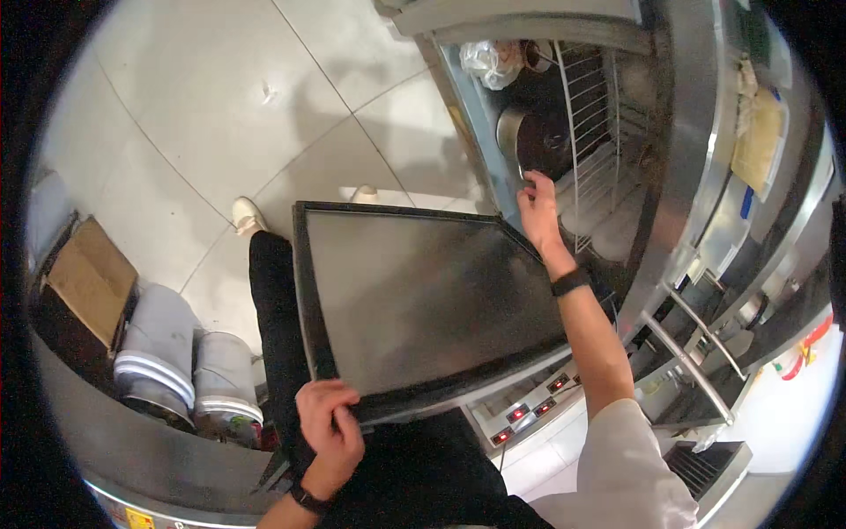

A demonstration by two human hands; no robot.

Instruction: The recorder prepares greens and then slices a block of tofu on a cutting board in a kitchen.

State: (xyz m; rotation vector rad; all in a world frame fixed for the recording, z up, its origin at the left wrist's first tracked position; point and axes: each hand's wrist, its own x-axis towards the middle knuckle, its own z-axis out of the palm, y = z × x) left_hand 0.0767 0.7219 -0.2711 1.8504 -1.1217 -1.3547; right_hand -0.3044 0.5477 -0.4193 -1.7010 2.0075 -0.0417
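An under-counter refrigerator door point(436, 297) with a black gasket stands open in front of me. My left hand point(330, 420) is at the door's near corner, its fingers curled over the edge. My right hand point(538, 205) reaches into the cabinet, fingers bent, at the near side of a round metal container point(512, 135); whether it touches the container I cannot tell. Beside the container stands a white wire rack point(588, 106). A clear plastic bag point(490, 63) lies farther back in the cabinet.
White plastic buckets point(158, 330) and a brown cardboard piece point(92, 281) stand at the left. A steel counter point(684, 132) runs along the right, with metal bars point(687, 364) beyond my right arm. Power sockets with red lights point(519, 413) lie below the door.
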